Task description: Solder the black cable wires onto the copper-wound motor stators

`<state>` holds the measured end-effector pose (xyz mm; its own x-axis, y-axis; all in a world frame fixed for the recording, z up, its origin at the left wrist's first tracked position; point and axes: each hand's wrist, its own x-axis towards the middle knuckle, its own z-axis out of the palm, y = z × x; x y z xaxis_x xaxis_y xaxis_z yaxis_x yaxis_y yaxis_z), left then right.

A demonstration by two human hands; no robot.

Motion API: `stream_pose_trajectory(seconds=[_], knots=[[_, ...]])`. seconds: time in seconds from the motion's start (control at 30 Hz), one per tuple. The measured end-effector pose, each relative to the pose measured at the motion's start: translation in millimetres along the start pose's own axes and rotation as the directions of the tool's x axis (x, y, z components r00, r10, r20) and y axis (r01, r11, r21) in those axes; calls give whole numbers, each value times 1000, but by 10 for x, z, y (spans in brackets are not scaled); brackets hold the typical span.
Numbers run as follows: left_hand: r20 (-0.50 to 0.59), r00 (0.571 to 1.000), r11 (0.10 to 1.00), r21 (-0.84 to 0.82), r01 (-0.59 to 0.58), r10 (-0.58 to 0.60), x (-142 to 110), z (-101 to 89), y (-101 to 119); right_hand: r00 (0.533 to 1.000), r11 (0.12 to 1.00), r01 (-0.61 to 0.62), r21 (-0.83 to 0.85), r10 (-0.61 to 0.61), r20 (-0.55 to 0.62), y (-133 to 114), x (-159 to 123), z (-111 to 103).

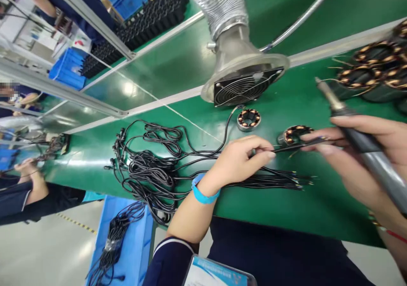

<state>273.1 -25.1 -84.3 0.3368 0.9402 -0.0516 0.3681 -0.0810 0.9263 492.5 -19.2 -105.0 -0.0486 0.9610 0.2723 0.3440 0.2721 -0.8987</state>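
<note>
My left hand [238, 159], a blue band on its wrist, pinches a black cable [288, 148]. The cable's wire end reaches the fingertips of my right hand [356, 163], which also grips a soldering iron [359, 140], its tip pointing up and left. Just behind the cable lies a stator with copper windings [294, 134], partly covered by my fingers. Another stator [249, 120] stands farther back, with a cable end beside it. Under and beside my left hand runs a bundle of black cables [276, 180], their stripped ends to the right.
A fume extractor hood [244, 78] with a fan grille hangs over the green table [286, 214]. More stators [362, 76] are grouped at the back right. Coiled cables [152, 167] lie left, above a blue bin [140, 239]. A co-worker's hands [27, 169] are at far left.
</note>
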Motion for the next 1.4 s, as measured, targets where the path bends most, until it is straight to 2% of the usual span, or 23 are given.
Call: stream_pose_trajectory(seconds=[0.1, 0.27, 0.33, 0.43, 0.53, 0.6, 0.73, 0.83, 1.0, 1.1, 1.2, 1.3, 1.33, 1.4], knots=[[9, 1000, 996, -88, 31, -30, 4, -10, -9, 1000, 986, -4, 165, 1, 17, -185, 57, 62], [14, 997, 987, -145, 74, -73, 3, -6, -19, 992, 945, -106, 310, 121, -31, -191, 55, 72], [10, 993, 978, -169, 119, -119, 5, 12, -35, 992, 936, -106, 337, 123, -30, -190, 39, 70], [15, 986, 966, -198, 168, -169, 5, 39, -60, 995, 948, -85, 308, 97, -24, -200, 16, 61], [29, 987, 964, -212, 162, -160, 5, 47, -71, 992, 968, -92, 232, 109, -59, -198, 11, 69], [35, 990, 960, -239, 143, -139, 11, 52, -64, 990, 965, -105, 242, 125, -66, -184, 20, 91], [21, 997, 961, -263, 84, -81, 37, 99, -19, 991, 911, -131, 391, 118, 58, -156, 40, 156], [17, 996, 965, -246, 92, -90, 50, 163, 17, 989, 899, -132, 417, 89, 121, -144, 26, 188], [11, 989, 959, -243, 145, -147, 42, 225, 57, 992, 948, -28, 319, -13, 124, -121, 2, 179], [20, 991, 958, -254, 135, -134, 44, 221, 70, 989, 969, 66, 238, -95, 113, -127, 19, 153], [134, 980, 895, -404, 189, -146, 45, 210, 74, 982, 972, 137, 192, -158, 99, -145, 31, 139], [315, 928, 740, -572, 354, -200, 42, 202, 79, 982, 970, 157, 184, -174, 76, -140, 19, 151], [332, 917, 706, -595, 384, -219, 45, 202, 84, 981, 969, 162, 184, -178, 75, -130, 11, 157], [279, 925, 694, -613, 378, -257, 66, 211, 95, 979, 971, 168, 169, -184, 87, -105, -4, 166]])
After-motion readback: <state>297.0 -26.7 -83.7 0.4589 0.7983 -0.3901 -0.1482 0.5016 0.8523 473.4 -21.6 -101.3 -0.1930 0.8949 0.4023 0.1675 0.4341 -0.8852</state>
